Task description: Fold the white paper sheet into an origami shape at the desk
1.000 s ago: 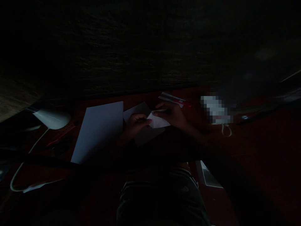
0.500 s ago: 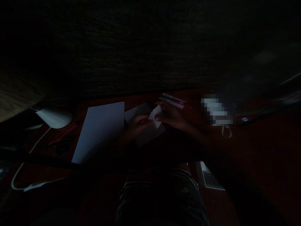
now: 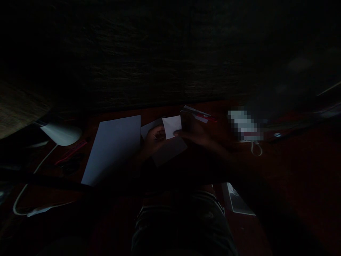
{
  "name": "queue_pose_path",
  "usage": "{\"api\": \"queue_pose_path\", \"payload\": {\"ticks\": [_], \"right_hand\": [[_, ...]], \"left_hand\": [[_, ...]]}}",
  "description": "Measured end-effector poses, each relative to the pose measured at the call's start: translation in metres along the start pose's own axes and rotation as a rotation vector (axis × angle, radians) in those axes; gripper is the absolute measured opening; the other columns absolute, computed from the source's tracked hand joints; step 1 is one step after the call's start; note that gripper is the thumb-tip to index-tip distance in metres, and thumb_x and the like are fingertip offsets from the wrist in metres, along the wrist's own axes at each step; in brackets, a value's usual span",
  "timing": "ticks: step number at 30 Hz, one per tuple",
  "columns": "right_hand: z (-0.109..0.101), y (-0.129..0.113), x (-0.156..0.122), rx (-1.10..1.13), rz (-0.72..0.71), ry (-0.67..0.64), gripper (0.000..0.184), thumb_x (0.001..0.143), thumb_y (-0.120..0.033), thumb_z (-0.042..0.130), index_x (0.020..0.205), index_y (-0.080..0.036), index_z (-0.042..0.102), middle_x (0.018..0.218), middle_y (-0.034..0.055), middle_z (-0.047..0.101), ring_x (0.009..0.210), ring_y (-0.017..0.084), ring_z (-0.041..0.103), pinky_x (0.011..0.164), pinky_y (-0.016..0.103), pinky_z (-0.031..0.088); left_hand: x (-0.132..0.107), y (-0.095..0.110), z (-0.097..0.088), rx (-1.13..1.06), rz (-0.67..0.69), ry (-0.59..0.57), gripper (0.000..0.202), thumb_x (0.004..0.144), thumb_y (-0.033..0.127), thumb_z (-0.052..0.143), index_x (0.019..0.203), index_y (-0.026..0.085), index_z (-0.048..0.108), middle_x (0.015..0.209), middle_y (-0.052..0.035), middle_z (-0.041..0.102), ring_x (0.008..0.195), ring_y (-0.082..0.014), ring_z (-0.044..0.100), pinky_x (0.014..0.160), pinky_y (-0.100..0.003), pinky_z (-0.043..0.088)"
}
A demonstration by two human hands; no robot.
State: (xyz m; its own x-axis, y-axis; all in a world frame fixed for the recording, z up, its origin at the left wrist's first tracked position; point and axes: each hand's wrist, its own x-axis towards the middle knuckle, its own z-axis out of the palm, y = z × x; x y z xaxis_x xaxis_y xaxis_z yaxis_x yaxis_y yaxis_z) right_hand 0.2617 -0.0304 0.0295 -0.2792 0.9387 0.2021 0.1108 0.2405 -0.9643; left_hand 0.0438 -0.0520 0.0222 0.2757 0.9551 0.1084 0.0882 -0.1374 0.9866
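Observation:
A small folded square of white paper [image 3: 172,126] is held up between my two hands in the dim light. My left hand [image 3: 155,137] grips its left edge with curled fingers. At its lower right corner the thumb of my right hand [image 3: 194,133] presses on it, the other fingers lying behind in shadow. Beneath my hands a darker grey sheet [image 3: 170,153] rests on the reddish table. A large white sheet [image 3: 115,145] lies just left of my left hand. Beyond my right hand is a pale strip with a dark and red pen-like object [image 3: 205,116] on it.
A white lamp-like thing [image 3: 62,134] with a pale cable [image 3: 44,163] stands at the left, beside a red item [image 3: 71,152]. At the right is a blurred-out pale object [image 3: 243,124] with a cord loop [image 3: 256,148]. A framed flat item [image 3: 239,202] lies below, right of my lap.
The paper was standing up in folded points; now it is a flat square facing me. My hands have shifted slightly around it and still hold it.

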Motion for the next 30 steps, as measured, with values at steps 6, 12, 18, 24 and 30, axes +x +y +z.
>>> {"api": "queue_pose_path", "payload": {"ticks": [6,12,18,24,30], "right_hand": [[-0.001,-0.002,0.000,0.020,0.043,-0.034,0.086,0.066,-0.061,0.090,0.135,-0.022,0.056,0.111,0.0116,0.072,0.099,0.029,0.072,0.076,0.040,0.061],[0.003,-0.005,-0.001,0.083,0.041,-0.028,0.061,0.069,-0.057,0.088,0.111,-0.019,0.064,0.103,0.0091,0.074,0.084,0.021,0.070,0.067,0.032,0.056],[0.001,-0.011,-0.004,-0.071,0.118,-0.186,0.048,0.077,-0.065,0.078,0.076,-0.018,0.068,0.068,-0.0001,0.065,0.064,0.014,0.060,0.058,0.026,0.045],[-0.003,-0.011,-0.005,-0.173,0.153,-0.235,0.048,0.078,-0.064,0.077,0.066,-0.018,0.067,0.063,-0.0017,0.062,0.059,0.013,0.055,0.055,0.026,0.039],[-0.004,-0.009,-0.004,-0.287,0.126,-0.211,0.026,0.085,-0.044,0.075,0.079,-0.018,0.077,0.076,0.0013,0.073,0.069,0.016,0.065,0.062,0.028,0.045]], "left_hand": [[-0.005,0.003,-0.003,-0.050,-0.036,-0.007,0.045,0.071,0.050,0.087,0.100,0.020,0.070,0.098,-0.0063,0.077,0.099,-0.0272,0.075,0.084,-0.037,0.060],[-0.003,0.000,0.004,-0.104,0.009,0.033,0.067,0.069,0.055,0.089,0.121,0.020,0.064,0.115,-0.0111,0.076,0.108,-0.0286,0.073,0.086,-0.037,0.060],[0.005,-0.009,0.001,-0.049,0.002,0.171,0.059,0.064,0.041,0.093,0.111,0.019,0.064,0.105,-0.0074,0.077,0.099,-0.0261,0.073,0.079,-0.034,0.060],[0.005,-0.007,-0.004,-0.039,-0.086,0.096,0.056,0.060,0.033,0.093,0.108,0.017,0.067,0.099,-0.0068,0.077,0.090,-0.0246,0.074,0.072,-0.031,0.059],[0.008,-0.008,-0.013,-0.015,-0.154,0.033,0.061,0.057,0.028,0.093,0.110,0.016,0.066,0.101,-0.0084,0.077,0.089,-0.0249,0.075,0.071,-0.032,0.059]]}}
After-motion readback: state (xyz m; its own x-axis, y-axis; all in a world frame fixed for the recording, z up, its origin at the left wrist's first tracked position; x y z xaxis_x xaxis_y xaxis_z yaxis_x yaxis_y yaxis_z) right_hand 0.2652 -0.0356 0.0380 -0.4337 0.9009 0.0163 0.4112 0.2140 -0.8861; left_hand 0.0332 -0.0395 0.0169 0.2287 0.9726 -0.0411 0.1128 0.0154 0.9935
